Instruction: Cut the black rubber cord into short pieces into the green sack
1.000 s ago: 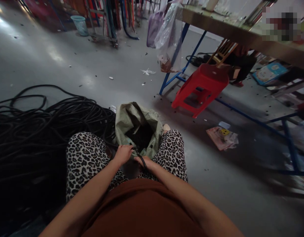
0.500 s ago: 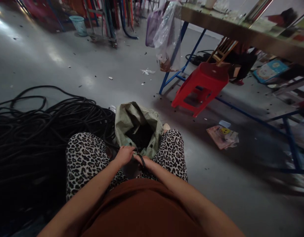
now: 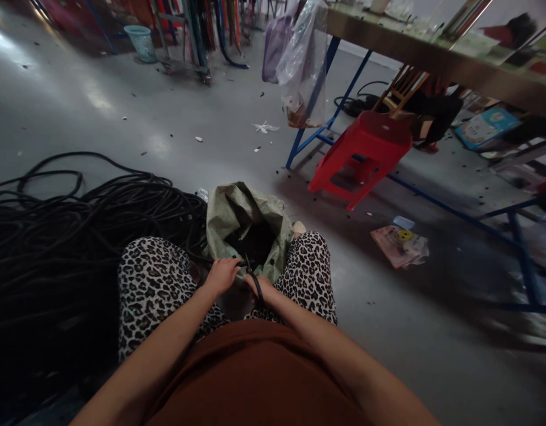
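Between my knees stands an open greenish woven sack (image 3: pixel 219 220) with dark pieces inside. Over its near rim my right hand (image 3: pixel 264 289) is closed around black-handled scissors (image 3: pixel 257 286), their blades pointing up and away from me. Just left of the blades, my left hand (image 3: pixel 223 276) is closed on the end of a black cord (image 3: pixel 202 258). That cord runs leftward to a large tangled heap of black cord (image 3: pixel 144 204) on the floor. The tips of the left fingers lie close to the scissor blades.
A red plastic stool (image 3: pixel 365 151) leans beside a worktable (image 3: pixel 388 44) with blue legs. A clear plastic bag (image 3: pixel 301 71) hangs from the table's corner. A pale blue basket (image 3: pixel 142 44) stands farther off. Printed packaging (image 3: pixel 397 245) lies on the floor at right. Someone sits behind the table.
The scissor blades have come into clearer view, tilted more upright and slightly apart from the left fingers. My left hand has shifted slightly up and left. The sack and cord heap stay put.
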Demonstrator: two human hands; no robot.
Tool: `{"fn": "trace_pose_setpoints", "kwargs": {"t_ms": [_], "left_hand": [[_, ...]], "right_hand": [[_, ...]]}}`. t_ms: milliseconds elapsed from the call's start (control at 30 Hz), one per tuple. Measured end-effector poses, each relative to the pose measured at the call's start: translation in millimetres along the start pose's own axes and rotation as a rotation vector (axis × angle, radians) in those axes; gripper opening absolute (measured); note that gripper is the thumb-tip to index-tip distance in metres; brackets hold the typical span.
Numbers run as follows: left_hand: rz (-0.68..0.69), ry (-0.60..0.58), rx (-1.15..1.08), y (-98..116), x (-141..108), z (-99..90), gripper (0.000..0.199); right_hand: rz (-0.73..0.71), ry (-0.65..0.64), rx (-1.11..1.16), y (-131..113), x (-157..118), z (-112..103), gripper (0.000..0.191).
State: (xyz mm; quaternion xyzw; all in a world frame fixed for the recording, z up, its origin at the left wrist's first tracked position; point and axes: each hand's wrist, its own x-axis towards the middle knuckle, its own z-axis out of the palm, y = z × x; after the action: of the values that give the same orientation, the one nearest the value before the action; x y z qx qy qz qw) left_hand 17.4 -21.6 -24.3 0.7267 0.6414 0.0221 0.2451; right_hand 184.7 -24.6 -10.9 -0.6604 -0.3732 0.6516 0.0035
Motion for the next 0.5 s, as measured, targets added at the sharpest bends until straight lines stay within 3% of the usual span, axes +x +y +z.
{"fn": "trace_pose_setpoints", "kwargs": {"t_ms": [500], "left_hand": [[-0.027, -0.076, 0.022, 4.5, -3.0, -8.7, 0.034]], "right_hand": [[0.009, 0.011, -0.117, -4.4, -7.1, -3.3, 0.040]]}}
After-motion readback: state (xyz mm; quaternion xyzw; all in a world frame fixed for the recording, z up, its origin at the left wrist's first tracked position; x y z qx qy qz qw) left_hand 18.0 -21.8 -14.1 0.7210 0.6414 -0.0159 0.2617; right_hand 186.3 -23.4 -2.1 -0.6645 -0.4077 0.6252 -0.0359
